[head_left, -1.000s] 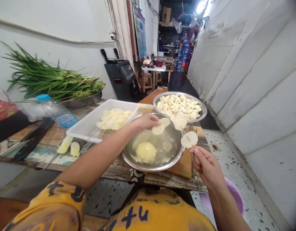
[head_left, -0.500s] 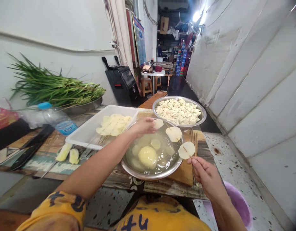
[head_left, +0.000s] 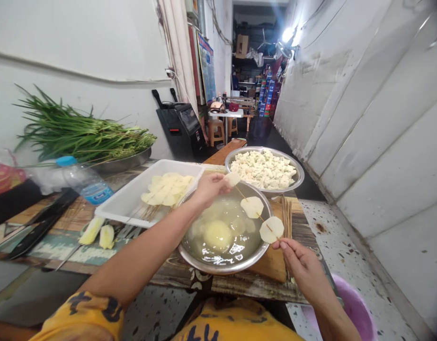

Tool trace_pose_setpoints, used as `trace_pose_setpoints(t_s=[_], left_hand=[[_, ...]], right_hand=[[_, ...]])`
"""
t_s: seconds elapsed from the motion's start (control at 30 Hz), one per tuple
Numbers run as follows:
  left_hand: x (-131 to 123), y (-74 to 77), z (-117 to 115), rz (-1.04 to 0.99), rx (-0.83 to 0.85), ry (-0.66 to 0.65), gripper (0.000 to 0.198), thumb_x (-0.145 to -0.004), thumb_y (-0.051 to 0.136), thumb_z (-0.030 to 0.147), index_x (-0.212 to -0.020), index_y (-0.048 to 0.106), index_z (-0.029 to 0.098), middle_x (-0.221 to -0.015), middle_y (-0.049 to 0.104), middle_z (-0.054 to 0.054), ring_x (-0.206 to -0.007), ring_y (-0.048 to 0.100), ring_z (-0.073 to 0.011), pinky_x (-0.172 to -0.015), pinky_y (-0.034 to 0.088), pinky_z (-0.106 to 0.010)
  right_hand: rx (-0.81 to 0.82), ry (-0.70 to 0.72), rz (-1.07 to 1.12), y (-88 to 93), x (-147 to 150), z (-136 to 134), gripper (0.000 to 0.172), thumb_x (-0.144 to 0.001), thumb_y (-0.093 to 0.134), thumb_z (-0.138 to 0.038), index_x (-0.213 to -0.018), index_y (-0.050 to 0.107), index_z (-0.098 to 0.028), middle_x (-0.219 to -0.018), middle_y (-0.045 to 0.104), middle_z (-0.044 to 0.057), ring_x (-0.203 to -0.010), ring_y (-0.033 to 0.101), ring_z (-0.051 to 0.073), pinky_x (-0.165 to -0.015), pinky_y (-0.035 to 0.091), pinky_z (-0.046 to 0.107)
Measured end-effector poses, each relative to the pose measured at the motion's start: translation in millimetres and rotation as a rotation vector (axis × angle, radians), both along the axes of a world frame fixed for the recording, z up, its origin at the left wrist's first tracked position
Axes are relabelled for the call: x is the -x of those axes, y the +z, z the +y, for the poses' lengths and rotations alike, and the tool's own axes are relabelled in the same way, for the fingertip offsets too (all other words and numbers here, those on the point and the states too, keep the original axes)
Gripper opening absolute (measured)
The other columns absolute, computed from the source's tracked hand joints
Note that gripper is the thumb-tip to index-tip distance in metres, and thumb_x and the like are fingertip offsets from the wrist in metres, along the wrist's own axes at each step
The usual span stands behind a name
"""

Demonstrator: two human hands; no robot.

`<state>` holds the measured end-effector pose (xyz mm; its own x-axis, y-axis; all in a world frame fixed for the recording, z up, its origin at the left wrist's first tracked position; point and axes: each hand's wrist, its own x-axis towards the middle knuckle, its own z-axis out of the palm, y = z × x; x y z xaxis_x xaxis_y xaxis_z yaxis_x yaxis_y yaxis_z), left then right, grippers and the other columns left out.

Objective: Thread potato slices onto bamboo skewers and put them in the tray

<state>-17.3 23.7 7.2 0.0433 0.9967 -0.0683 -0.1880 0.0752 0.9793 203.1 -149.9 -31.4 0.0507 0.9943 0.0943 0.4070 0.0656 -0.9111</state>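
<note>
My right hand [head_left: 299, 260] pinches the lower end of a thin wooden skewer [head_left: 241, 192]. Two pale potato slices [head_left: 252, 207] are threaded along the skewer, spaced apart. At its far tip, my left hand [head_left: 213, 187] grips a third potato slice [head_left: 232, 179] between thumb and fingers. All this is above the right side of a metal basin [head_left: 190, 265] of cloudy water. A peeled potato [head_left: 217, 235] and some slices lie in the water. To the left, a white plastic tray [head_left: 124, 217] holds skewered potato slices [head_left: 168, 188].
Behind the basin stands a metal bowl of cauliflower pieces [head_left: 264, 168]. Bare skewers [head_left: 287, 215] lie on a wooden board [head_left: 271, 265]. At left are a water bottle [head_left: 86, 182], a knife [head_left: 37, 232], vegetable pieces [head_left: 92, 230] and a pan of green stalks [head_left: 83, 135]. A purple tub [head_left: 356, 303] sits on the floor.
The slice in my left hand now meets the skewer's tip. Both threaded slices and my right hand have shifted slightly left and down in view.
</note>
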Motion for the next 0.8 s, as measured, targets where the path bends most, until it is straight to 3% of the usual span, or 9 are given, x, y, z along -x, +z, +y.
trace_pose_setpoints(t_s=[0.17, 0.37, 0.47, 0.57, 0.7, 0.8], left_hand=[[-2, -0.1, -2, 0.024, -0.070, 0.015, 0.013, -0.066, 0.067, 0.018, -0.072, 0.056, 0.012, -0.067, 0.063, -0.001, -0.061, 0.063, -0.0129, -0.065, 0.053, -0.029], [-3, -6.4, -2, 0.231, -0.349, 0.039, 0.016, -0.069, 0.063, 0.028, -0.077, 0.061, 0.014, -0.074, 0.066, -0.003, -0.069, 0.063, -0.0143, -0.069, 0.052, -0.028], [-2, -5.4, -5, 0.300, -0.409, 0.023, 0.016, -0.070, 0.061, 0.030, -0.078, 0.062, 0.015, -0.076, 0.067, -0.002, -0.071, 0.063, -0.0142, -0.072, 0.051, -0.028], [-4, -1.1, -9, 0.271, -0.352, -0.039, 0.017, -0.068, 0.064, 0.030, -0.076, 0.061, 0.015, -0.074, 0.067, -0.002, -0.068, 0.062, -0.0143, -0.070, 0.051, -0.028], [-9, 3.9, -12, 0.116, -0.103, -0.041, 0.014, -0.067, 0.065, 0.024, -0.072, 0.060, 0.013, -0.067, 0.066, -0.003, -0.064, 0.063, -0.0148, -0.065, 0.052, -0.029], [-12, 4.2, -12, 0.034, 0.019, 0.000, 0.010, -0.069, 0.064, 0.021, -0.069, 0.057, 0.013, -0.065, 0.066, -0.003, -0.063, 0.065, -0.0149, -0.063, 0.052, -0.028]], right_hand=[[-0.018, -0.015, -0.020, -0.7, 1, 0, 0.029, -0.086, 0.047, -0.040, -0.083, 0.064, -0.016, -0.048, 0.035, -0.005, -0.044, 0.031, 0.011, -0.044, 0.025, 0.023], [0.047, 0.020, 0.125, -4.4, 7, -3, 0.030, -0.087, 0.045, -0.042, -0.089, 0.061, -0.017, -0.048, 0.027, -0.007, -0.041, 0.024, 0.010, -0.038, 0.017, 0.021], [0.065, 0.031, 0.183, -8.4, 10, -2, 0.029, -0.088, 0.045, -0.043, -0.088, 0.059, -0.017, -0.049, 0.025, -0.008, -0.042, 0.022, 0.009, -0.039, 0.016, 0.020], [0.071, 0.039, 0.256, -12.5, 10, 1, 0.030, -0.088, 0.045, -0.044, -0.086, 0.057, -0.017, -0.049, 0.022, -0.009, -0.043, 0.019, 0.009, -0.039, 0.014, 0.020], [0.062, 0.041, 0.302, -10.8, 11, 3, 0.029, -0.087, 0.045, -0.043, -0.085, 0.058, -0.017, -0.047, 0.022, -0.009, -0.040, 0.019, 0.008, -0.039, 0.014, 0.020], [-0.073, -0.010, 0.136, -2.5, 14, 1, 0.024, -0.085, 0.050, -0.038, -0.080, 0.062, -0.018, -0.051, 0.045, -0.003, -0.048, 0.043, 0.014, -0.046, 0.035, 0.023]])
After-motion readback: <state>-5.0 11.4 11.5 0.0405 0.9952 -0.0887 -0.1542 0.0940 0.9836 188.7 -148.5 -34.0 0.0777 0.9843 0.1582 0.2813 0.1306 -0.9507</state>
